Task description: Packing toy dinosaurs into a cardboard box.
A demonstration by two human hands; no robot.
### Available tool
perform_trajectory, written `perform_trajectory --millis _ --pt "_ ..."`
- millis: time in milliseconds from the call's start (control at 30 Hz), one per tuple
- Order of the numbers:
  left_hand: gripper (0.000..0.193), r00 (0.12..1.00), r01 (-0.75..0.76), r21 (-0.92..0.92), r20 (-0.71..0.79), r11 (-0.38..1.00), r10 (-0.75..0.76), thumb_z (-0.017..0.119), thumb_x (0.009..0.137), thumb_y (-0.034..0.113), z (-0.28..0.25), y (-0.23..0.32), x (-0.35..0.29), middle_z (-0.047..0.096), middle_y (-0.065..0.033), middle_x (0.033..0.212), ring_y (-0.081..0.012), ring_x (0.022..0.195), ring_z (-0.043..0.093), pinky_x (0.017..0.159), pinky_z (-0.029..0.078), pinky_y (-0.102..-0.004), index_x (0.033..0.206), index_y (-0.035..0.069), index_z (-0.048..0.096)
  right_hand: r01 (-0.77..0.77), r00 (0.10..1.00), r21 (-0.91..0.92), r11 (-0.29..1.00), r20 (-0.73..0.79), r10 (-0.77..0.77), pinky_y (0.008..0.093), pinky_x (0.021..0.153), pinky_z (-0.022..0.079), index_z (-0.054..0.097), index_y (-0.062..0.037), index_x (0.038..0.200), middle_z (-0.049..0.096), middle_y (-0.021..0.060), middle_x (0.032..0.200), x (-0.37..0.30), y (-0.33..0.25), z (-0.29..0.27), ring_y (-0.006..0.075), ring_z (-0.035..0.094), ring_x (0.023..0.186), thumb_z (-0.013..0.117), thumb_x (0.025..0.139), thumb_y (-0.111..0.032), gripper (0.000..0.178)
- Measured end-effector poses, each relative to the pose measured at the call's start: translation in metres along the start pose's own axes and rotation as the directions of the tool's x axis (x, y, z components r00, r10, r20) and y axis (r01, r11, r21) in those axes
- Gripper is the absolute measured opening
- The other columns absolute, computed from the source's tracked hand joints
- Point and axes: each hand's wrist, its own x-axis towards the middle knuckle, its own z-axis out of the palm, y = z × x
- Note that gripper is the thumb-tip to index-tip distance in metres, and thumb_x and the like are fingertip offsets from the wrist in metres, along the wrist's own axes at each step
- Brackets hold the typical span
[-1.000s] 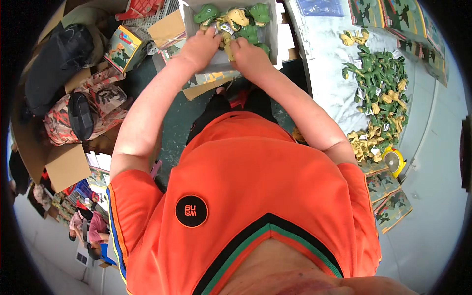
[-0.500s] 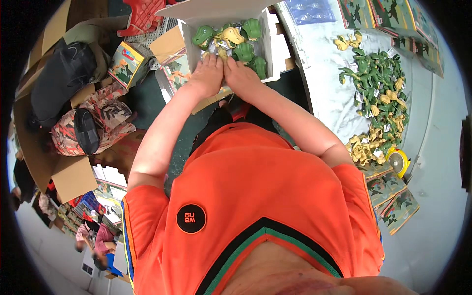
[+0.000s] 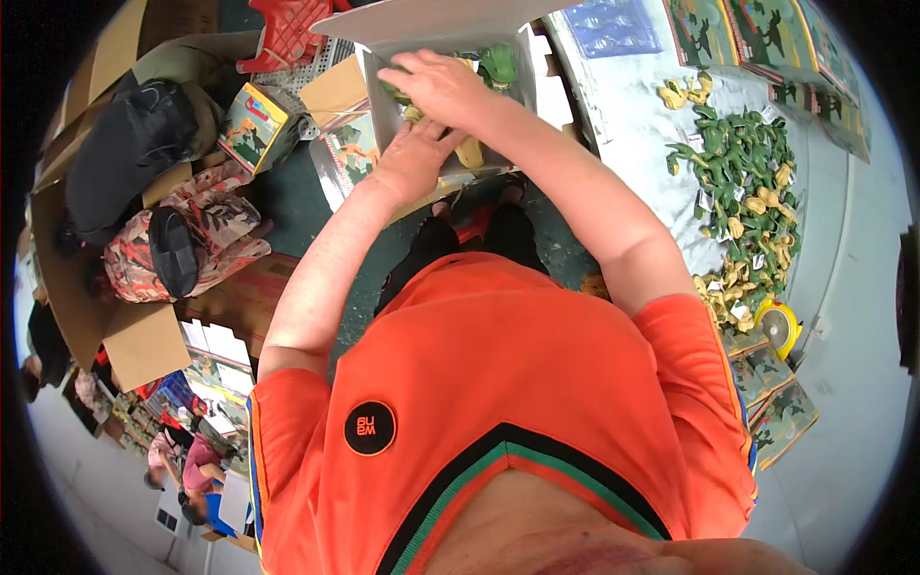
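A white box (image 3: 391,35) with its flap raised stands in front of me and holds toy dinosaur heads. My right hand (image 3: 443,91) reaches across its left side, fingers apart and lying over the toys. Lower down, my left hand (image 3: 414,165) is at the near left part of the box, its fingers stretched inward just under the right hand. A green dinosaur head (image 3: 498,65) shows at the right of the box. Beside my left hand's fingers lies a tan toy (image 3: 470,153). My hands and forearms hide the other toys.
On the white-covered table (image 3: 637,125) at right lies a pile of green and tan toy dinosaurs (image 3: 738,172). Printed boxes (image 3: 767,38) and a clear blue plastic tray (image 3: 613,26) stand behind. At left are a printed box (image 3: 254,126), a camouflage backpack (image 3: 206,230) and an open carton (image 3: 144,345).
My right hand has moved left and across, over my left hand. My left hand has come slightly nearer me. The toys in the box are now mostly covered by my hands.
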Motion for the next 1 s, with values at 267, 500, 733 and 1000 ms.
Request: perform_trajectory --millis 267,500,733,1000 --pt "0.06 0.942 -0.281 -0.09 -0.216 0.956 0.256 0.055 0.084 0.0 0.014 -0.013 0.02 0.047 -0.0106 0.147 -0.0295 0.141 0.038 0.118 0.031 -0.0454 0.142 0.014 0.053 0.19 0.963 -0.281 0.941 0.241 -0.122 0.0366 0.078 0.053 0.072 -0.0121 0.095 0.066 0.0017 0.096 0.02 0.018 0.032 0.0206 0.063 0.099 0.061 0.08 -0.019 0.02" --pt "0.018 0.976 -0.138 -0.302 -0.204 0.943 0.078 0.062 0.089 0.016 0.017 -0.007 0.043 0.066 -0.0177 0.1 -0.0363 0.095 0.064 0.085 0.052 -0.0446 0.094 0.001 0.07 0.091 0.933 -0.196 0.976 0.361 -0.014 0.0378 0.085 0.056 0.066 -0.0073 0.099 0.062 0.0056 0.104 0.001 0.033 -0.026 0.0251 0.061 0.105 0.061 0.079 -0.013 0.022" --pt "0.009 0.954 0.063 -0.691 -0.17 0.72 -0.247 0.065 0.081 0.006 0.034 -0.023 0.073 0.065 -0.022 0.09 -0.0395 0.092 0.066 0.081 0.054 -0.0477 0.087 0.0 0.068 0.1 0.913 -0.163 0.982 0.407 -0.026 0.0373 0.092 0.055 0.064 -0.0135 0.12 0.059 0.0061 0.12 -0.01 0.047 -0.053 0.0264 0.058 0.117 0.06 0.084 -0.007 0.037" --pt "0.008 0.831 0.223 -0.422 -0.389 0.879 -0.398 0.06 0.082 0.002 0.037 -0.035 0.065 0.065 -0.0233 0.1 -0.0416 0.09 0.066 0.08 0.053 -0.0496 0.089 0.002 0.065 0.048 0.861 -0.143 0.989 0.508 0.032 0.0383 0.091 0.056 0.061 -0.0135 0.124 0.059 0.0051 0.124 -0.011 0.05 -0.044 0.027 0.06 0.115 0.059 0.085 -0.003 0.041"
